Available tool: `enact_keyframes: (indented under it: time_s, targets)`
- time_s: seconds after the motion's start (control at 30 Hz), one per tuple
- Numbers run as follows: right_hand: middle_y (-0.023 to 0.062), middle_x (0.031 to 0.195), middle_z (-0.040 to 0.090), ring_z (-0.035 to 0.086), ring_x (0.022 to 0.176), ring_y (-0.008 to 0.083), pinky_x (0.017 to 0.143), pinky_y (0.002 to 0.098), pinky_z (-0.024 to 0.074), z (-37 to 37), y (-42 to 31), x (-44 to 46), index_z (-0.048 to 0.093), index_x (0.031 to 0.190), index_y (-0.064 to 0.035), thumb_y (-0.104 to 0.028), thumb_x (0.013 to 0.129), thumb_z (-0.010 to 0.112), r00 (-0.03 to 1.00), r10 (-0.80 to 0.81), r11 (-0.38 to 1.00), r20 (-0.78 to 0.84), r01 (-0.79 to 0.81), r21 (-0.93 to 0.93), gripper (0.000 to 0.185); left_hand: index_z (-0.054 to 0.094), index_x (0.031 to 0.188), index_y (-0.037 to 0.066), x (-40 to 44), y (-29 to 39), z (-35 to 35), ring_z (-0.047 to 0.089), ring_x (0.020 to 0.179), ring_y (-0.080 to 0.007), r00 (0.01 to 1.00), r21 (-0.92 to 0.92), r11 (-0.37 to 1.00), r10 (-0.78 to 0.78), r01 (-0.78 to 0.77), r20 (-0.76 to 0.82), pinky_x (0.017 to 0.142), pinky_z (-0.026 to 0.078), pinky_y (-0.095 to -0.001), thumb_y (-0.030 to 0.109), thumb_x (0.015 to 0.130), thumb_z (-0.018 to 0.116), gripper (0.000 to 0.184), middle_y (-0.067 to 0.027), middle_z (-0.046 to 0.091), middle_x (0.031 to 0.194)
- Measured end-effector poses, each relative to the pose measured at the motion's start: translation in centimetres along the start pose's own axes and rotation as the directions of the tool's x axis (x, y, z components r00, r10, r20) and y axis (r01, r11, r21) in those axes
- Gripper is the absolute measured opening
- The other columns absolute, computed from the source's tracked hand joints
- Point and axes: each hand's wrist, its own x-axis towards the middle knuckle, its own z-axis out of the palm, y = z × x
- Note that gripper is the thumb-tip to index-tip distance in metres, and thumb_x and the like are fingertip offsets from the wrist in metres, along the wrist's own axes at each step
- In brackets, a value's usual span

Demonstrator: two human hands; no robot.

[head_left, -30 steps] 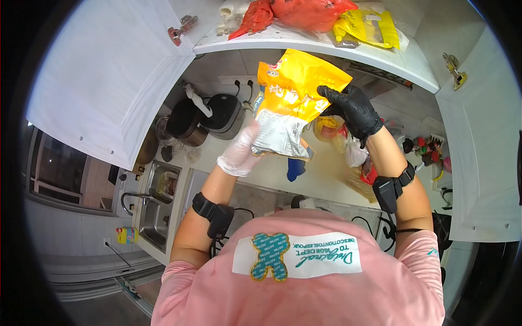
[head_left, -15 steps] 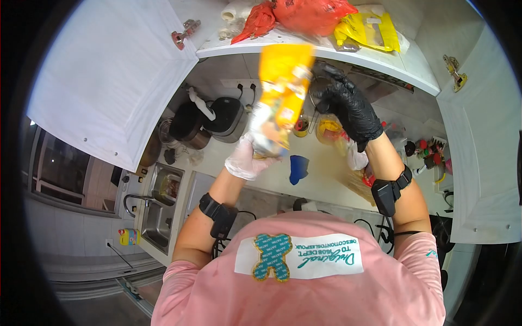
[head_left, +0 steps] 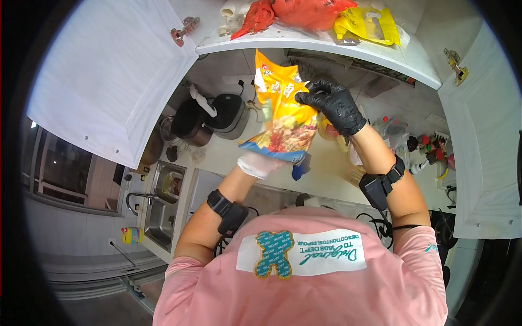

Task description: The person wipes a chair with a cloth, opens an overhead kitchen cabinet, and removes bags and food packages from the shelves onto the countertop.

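Note:
A yellow food packet (head_left: 281, 111) with a blue lower edge and food pictures is held up over the counter, its printed face in view. My left hand (head_left: 260, 164), in a white glove, supports it at the lower edge; most of its fingers are hidden behind the packet. In a black glove, my right hand (head_left: 333, 104) pinches the packet's right edge between thumb and fingers. Beneath the packet, a dark blue item (head_left: 300, 167) lies on the counter, partly covered from sight.
Overhead, an open cabinet shelf (head_left: 326, 44) bears red bags (head_left: 312, 13) and a yellow bag (head_left: 372, 26). Cabinet doors stand open at left (head_left: 119, 81) and right (head_left: 484, 163). A black cooker (head_left: 225, 114) stands left on the counter, near a sink (head_left: 163, 217). Bottles and bags crowd the right side.
The packet has turned so its front now shows broadly. My right hand has moved left and closed on its edge; my left hand has shifted slightly right under the lower edge.

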Motion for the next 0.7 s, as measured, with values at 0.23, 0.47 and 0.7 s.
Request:
enact_keyframes:
  time_s: [0.23,0.47,0.7]
  targets:
    - [0.0012,0.073,0.058,0.050,0.066,0.0065,0.062,0.0204,0.0422,-1.4,1.0,0.4,0.061,0.079,-0.0005,-0.016,0.071,0.070,0.989,-0.047,0.988,-0.143,0.025,-0.153,0.020,0.040,0.116,-0.003,-1.8,2.3,0.6,0.049,0.105,-0.0276,0.895,-0.120,0.954,0.208,-0.275,-0.395,0.090,0.040,-0.0416,0.050,0.083,0.043,0.063,-0.0179,0.046,0.117]
    - [0.0083,0.070,0.062,0.055,0.062,0.0104,0.060,0.0246,0.0455,-1.5,2.1,0.9,0.062,0.076,0.0024,-0.013,0.067,0.072,0.979,-0.078,0.996,-0.191,0.070,-0.048,0.020,0.046,0.107,-0.006,-2.3,1.6,0.3,0.060,0.087,-0.0204,0.794,0.273,0.952,0.272,-0.139,-0.544,0.077,0.051,-0.0320,0.016,0.086,0.050,0.031,-0.0145,0.056,0.101]
    - [0.0099,0.085,0.060,0.056,0.078,0.0138,0.070,0.0257,0.0464,-1.7,2.1,0.2,0.055,0.094,0.0011,-0.020,0.066,0.074,0.843,-0.394,0.880,-0.367,0.229,-0.417,0.040,0.047,0.102,-0.003,-1.6,1.8,0.0,0.059,0.082,-0.0196,0.634,0.275,0.913,0.407,-0.300,-0.658,0.073,0.051,-0.0328,0.013,0.084,0.054,0.024,-0.0117,0.057,0.096]
